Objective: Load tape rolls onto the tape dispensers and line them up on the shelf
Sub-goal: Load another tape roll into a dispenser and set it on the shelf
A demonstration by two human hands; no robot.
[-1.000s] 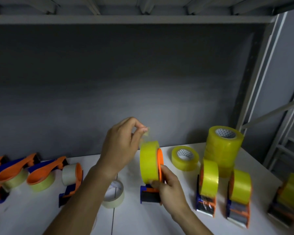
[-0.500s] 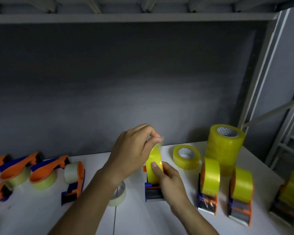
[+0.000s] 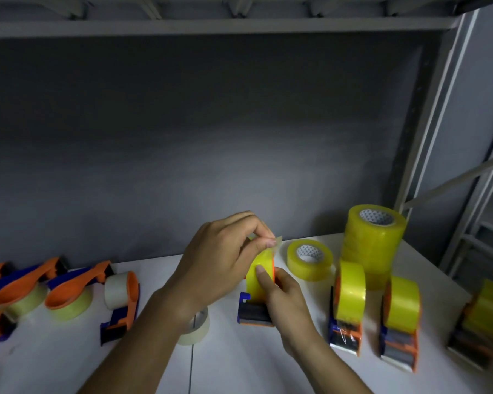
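Yellow tape roll (image 3: 261, 275), now seated on its dispenser (image 3: 254, 312) under the gripping right hand (image 3: 285, 297); left hand (image 3: 219, 260), lowered from twelve o'clock, pinches the tape end (image 3: 278, 240), threading pending.

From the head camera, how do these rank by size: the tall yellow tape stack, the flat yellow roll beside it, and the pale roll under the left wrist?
1. Tall yellow tape stack.
2. Flat yellow roll.
3. Pale roll, mostly hidden by the left wrist, so unsure.

Your left hand (image 3: 225, 263) and right hand (image 3: 285, 300) are bare, both forearms uncovered, no sleeves, rings or watch showing.
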